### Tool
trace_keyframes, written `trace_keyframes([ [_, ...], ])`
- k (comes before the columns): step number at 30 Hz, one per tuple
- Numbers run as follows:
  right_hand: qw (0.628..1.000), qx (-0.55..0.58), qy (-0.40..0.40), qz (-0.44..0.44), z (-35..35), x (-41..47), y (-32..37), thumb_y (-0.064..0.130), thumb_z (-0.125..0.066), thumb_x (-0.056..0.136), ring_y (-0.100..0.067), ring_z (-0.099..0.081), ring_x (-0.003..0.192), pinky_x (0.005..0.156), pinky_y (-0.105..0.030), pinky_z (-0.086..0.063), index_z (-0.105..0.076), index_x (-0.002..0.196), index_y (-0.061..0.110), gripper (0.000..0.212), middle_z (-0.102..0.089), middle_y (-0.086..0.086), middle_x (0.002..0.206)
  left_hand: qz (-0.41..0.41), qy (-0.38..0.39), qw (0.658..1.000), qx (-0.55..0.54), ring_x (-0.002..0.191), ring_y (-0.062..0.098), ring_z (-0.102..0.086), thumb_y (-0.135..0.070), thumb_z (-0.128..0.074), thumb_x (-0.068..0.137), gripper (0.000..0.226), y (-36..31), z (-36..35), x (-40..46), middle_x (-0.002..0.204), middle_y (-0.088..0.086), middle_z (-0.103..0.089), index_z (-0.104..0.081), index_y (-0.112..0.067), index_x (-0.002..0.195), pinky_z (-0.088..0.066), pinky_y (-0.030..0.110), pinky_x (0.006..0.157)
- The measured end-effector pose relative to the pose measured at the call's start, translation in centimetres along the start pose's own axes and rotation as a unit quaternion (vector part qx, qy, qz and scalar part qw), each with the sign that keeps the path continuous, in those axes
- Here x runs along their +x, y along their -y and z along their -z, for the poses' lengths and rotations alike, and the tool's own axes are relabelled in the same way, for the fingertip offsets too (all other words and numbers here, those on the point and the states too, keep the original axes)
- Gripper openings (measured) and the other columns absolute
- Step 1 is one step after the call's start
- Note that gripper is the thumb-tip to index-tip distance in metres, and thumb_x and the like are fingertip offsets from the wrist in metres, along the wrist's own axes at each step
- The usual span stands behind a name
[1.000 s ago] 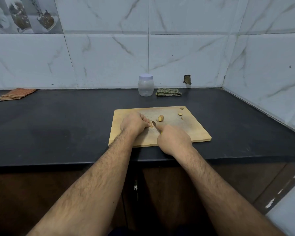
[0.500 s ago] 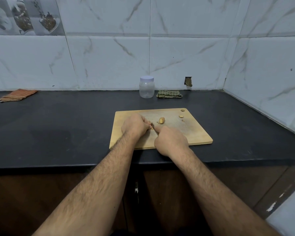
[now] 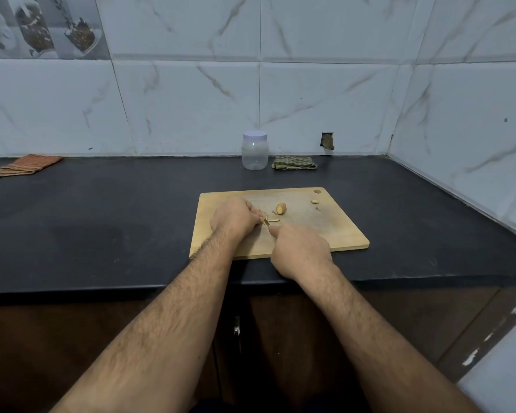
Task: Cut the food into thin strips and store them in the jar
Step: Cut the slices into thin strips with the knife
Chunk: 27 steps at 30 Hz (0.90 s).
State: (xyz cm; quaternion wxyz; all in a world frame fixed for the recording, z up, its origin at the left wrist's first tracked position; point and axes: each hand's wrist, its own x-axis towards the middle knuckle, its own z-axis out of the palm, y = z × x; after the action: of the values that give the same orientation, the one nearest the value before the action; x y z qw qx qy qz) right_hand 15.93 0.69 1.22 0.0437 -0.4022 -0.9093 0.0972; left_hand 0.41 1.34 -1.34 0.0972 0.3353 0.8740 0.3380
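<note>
Fresh slice (image 3: 274, 219) now lies off the knife (image 3: 265, 223); right hand (image 3: 300, 251) grips knife, left hand (image 3: 233, 220) pinches piece; jar (image 3: 254, 150) still lidded.

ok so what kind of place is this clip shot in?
Most likely a home kitchen: a black stone countertop backed by white marble-look wall tiles, a rectangular wooden cutting board with food pieces on it, and a clear plastic jar with a white lid standing at the wall.

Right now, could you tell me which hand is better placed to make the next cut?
The right hand: its grip is on the knife, whose blade sits beside the food piece that the left hand pins on the cutting board.
</note>
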Motion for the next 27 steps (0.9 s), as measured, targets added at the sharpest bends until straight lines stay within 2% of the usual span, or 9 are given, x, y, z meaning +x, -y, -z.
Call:
trace_keyframes([
  [2,1.0,0.005,0.003,-0.003,0.1,-0.4,-0.3,0.01,-0.047,0.092,-0.021,-0.055,0.1,0.071,-0.033,-0.044,-0.054,0.13,0.032,0.045,-0.061,-0.002,0.116,-0.002,0.004,1.0,0.0,0.088,0.004,-0.061,-0.033,-0.075,0.085,0.017,0.0,0.1,0.0,0.09,-0.017,-0.071,-0.07,-0.029,0.069,-0.04,0.024,0.061],
  [7,1.0,0.011,-0.01,-0.005,0.1,-0.2,-0.2,0.01,-0.048,0.093,-0.022,-0.058,0.109,0.076,-0.033,-0.047,-0.052,0.137,0.033,0.05,-0.062,-0.001,0.122,0.001,0.006,1.0,-0.006,0.087,0.006,-0.061,-0.032,-0.076,0.084,0.018,-0.1,0.2,-0.2,0.087,-0.016,-0.07,-0.069,-0.03,0.068,-0.039,0.025,0.059],
  [12,0.999,0.03,-0.01,-0.011,-0.1,0.2,-0.3,0.009,-0.046,0.091,-0.021,-0.058,0.106,0.074,-0.033,-0.046,-0.052,0.136,0.033,0.052,-0.062,0.0,0.118,-0.004,0.006,1.0,-0.011,0.085,0.004,-0.061,-0.032,-0.076,0.084,0.016,0.2,0.1,0.0,0.085,-0.018,-0.069,-0.07,-0.03,0.069,-0.041,0.025,0.063],
  [16,0.999,0.036,-0.006,-0.005,0.1,0.5,-0.2,0.008,-0.043,0.091,-0.023,-0.056,0.113,0.075,-0.033,-0.043,-0.042,0.146,0.037,0.062,-0.061,-0.001,0.127,0.001,0.012,1.0,-0.007,0.086,0.006,-0.062,-0.031,-0.076,0.083,0.015,0.1,0.0,0.3,0.083,-0.017,-0.069,-0.07,-0.029,0.07,-0.043,0.025,0.064],
  [27,0.999,0.04,-0.013,0.006,-0.2,1.1,-0.1,0.009,-0.044,0.092,-0.023,-0.056,0.114,0.075,-0.032,-0.042,-0.044,0.145,0.034,0.059,-0.061,-0.002,0.127,0.013,0.006,1.0,0.02,0.09,0.013,-0.065,-0.034,-0.075,0.082,0.009,0.2,-0.1,1.2,0.09,-0.011,-0.072,-0.076,-0.025,0.082,-0.053,0.029,0.073],
])
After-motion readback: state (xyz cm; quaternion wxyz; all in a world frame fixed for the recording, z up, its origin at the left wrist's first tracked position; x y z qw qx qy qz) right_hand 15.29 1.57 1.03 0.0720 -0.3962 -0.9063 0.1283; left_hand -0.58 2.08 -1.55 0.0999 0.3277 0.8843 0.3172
